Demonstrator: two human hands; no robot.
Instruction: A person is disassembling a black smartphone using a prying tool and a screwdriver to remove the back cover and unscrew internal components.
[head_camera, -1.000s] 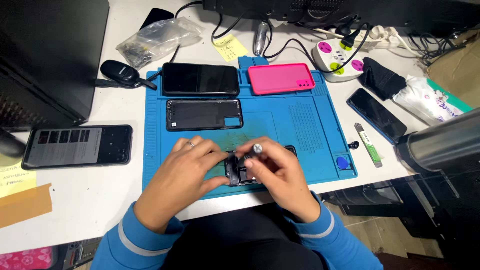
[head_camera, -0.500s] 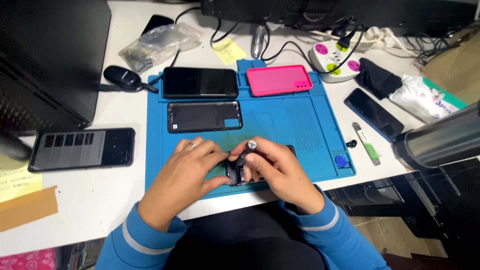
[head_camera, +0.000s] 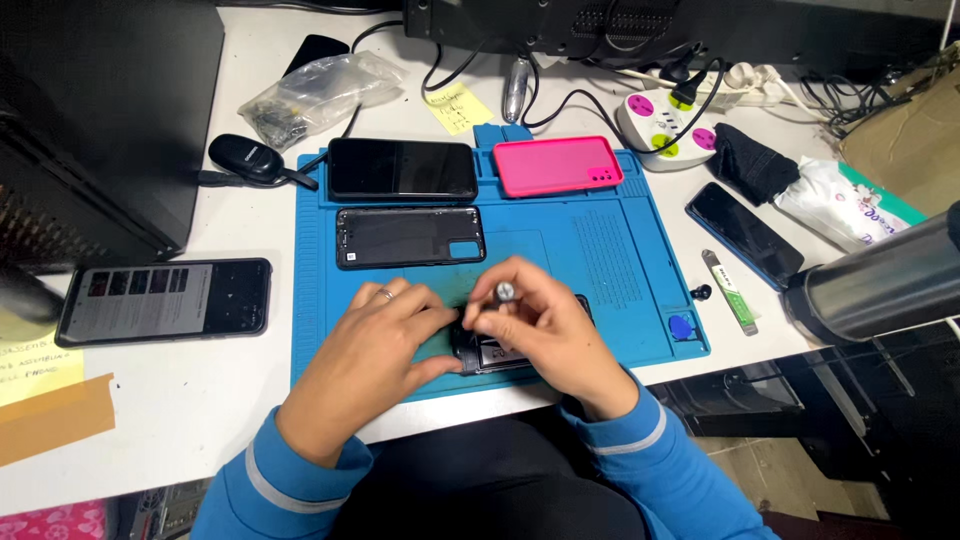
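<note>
I am working on an opened phone (head_camera: 500, 352) lying flat on the blue mat (head_camera: 620, 250), its long axis running left to right, most of it hidden beneath my hands. My left hand (head_camera: 375, 345) is lying over the phone's left end, fingers together and curled onto it, pinning it down. Out past that hand, a phone with a lit screen (head_camera: 165, 300) is resting on the white worktop (head_camera: 200, 410), well apart. Beyond my fingers, a black back cover (head_camera: 410, 237) and a dark phone (head_camera: 402, 169) are lying parallel to my phone, with a strip of bare mat between. My right hand (head_camera: 545, 335) is closing its fingers around a small screwdriver (head_camera: 503, 293), standing upright over the phone, its silver cap showing on top. To the right of that hand the mat is open up to its raised edge, and the mat's near edge is just beside my wrists.
</note>
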